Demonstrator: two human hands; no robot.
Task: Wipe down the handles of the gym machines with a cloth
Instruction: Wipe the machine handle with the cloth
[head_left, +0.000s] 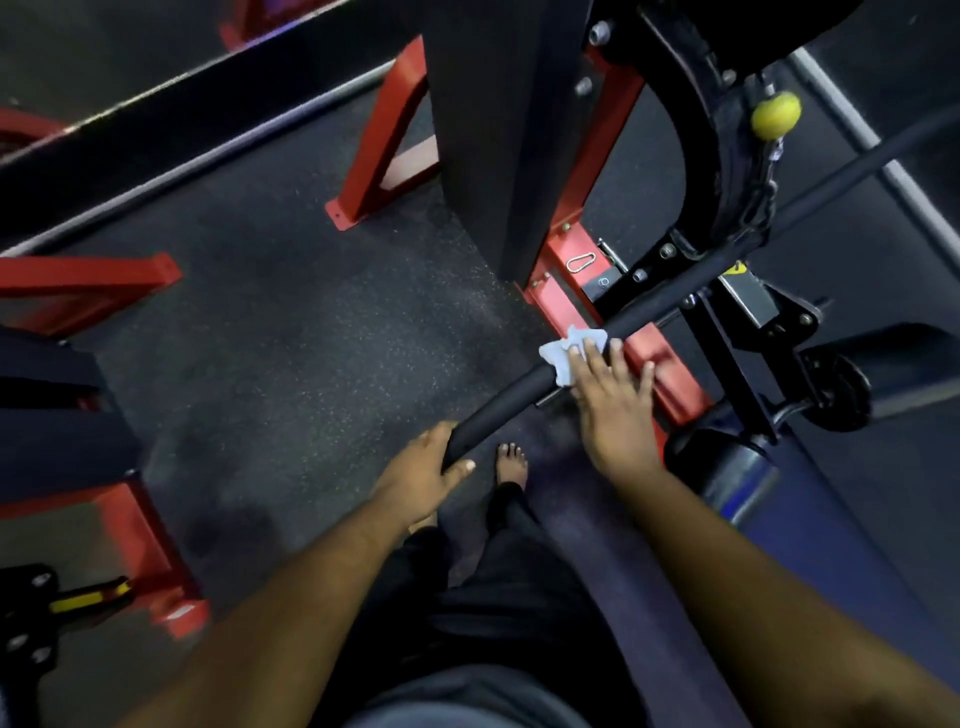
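You stand on the dark speckled floor (291, 332), looking down at a red and black gym machine (566, 291) whose black upright column (493, 130) rises just behind the bar. Red frame pieces (379, 140) of other machines sit to your left. A long black bar (519, 379) runs slantwise across your view, from its padded end near you up toward the right, passing beneath a yellow knob (775, 115) on the machine. Your left hand (423, 478) grips the near end of that bar, fingers wrapped under and thumb over. Your right hand (613, 395) lies flat with straight fingers, pressing a small pale cloth (563, 356) onto the bar a little farther along. One bare foot (511, 462) shows on the floor between your arms. A metal clip (581, 261) lies on the red base.
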